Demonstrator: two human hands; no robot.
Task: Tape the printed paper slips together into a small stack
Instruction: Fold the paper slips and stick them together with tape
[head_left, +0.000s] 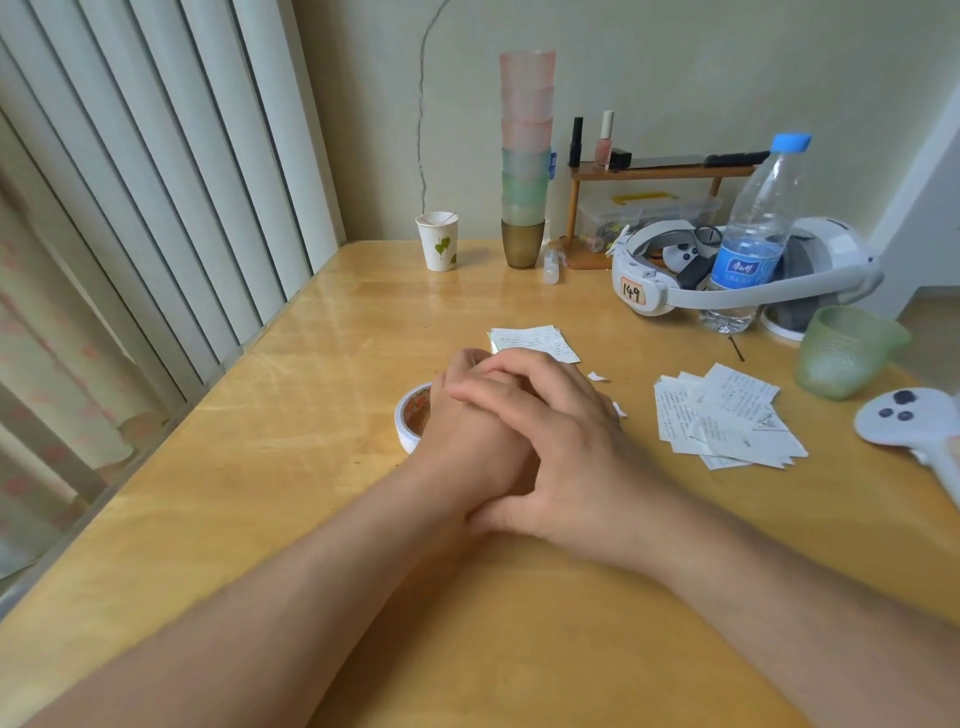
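Hands idle, taping looks partly done at most.

Right hand (561, 441) lies over left hand (467, 436), clasped together on the table (260, 467), holding nothing visible. Tape roll (410, 421) sits just left, half hidden. Small neat stack of slips (535, 343) beyond the hands, possibly already taped; loose slips (727, 415) scattered right, untaped.

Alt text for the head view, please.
Right hand rests over left hand, clasped on a wooden table beside a tape roll. Loose printed slips lie right; a small stack sits behind.
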